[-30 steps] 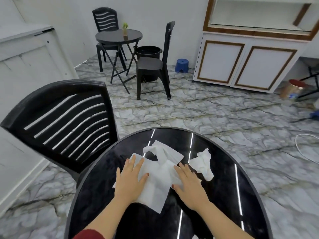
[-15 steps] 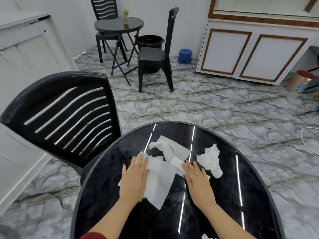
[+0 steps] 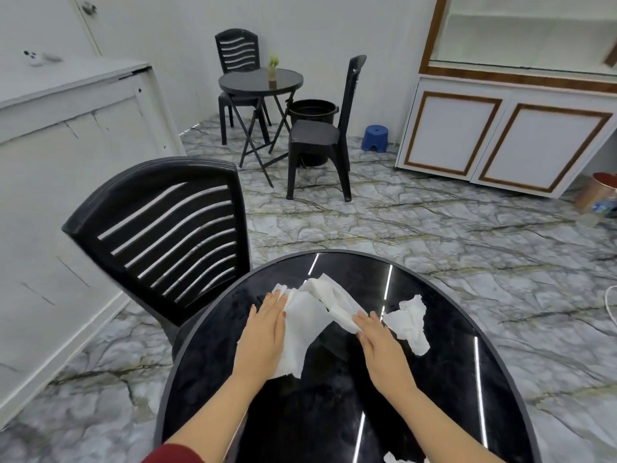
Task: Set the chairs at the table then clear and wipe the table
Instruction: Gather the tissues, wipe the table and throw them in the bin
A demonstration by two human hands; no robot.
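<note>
A round glossy black table (image 3: 460, 389) fills the lower view. White paper tissues (image 3: 309, 320) lie bunched on it. My left hand (image 3: 263, 335) lies flat on the tissues' left side, fingers together. My right hand (image 3: 380, 345) presses flat on their right edge. A separate crumpled tissue (image 3: 412, 324) sits just right of my right hand. Another scrap (image 3: 392, 458) peeks in at the table's near edge. A black slatted chair (image 3: 167, 235) stands at the table's left, its back against the rim.
A white counter (image 3: 66, 135) runs along the left wall. At the far side stand a second round table (image 3: 260, 82) with a small plant, two black chairs (image 3: 320, 135), a black bucket and a blue stool (image 3: 375, 138). White cabinets (image 3: 500, 135) line the right.
My two hands slid forward and toward each other, bunching the flat tissues into a raised heap. The head camera shifted, so the room appears lower in view.
</note>
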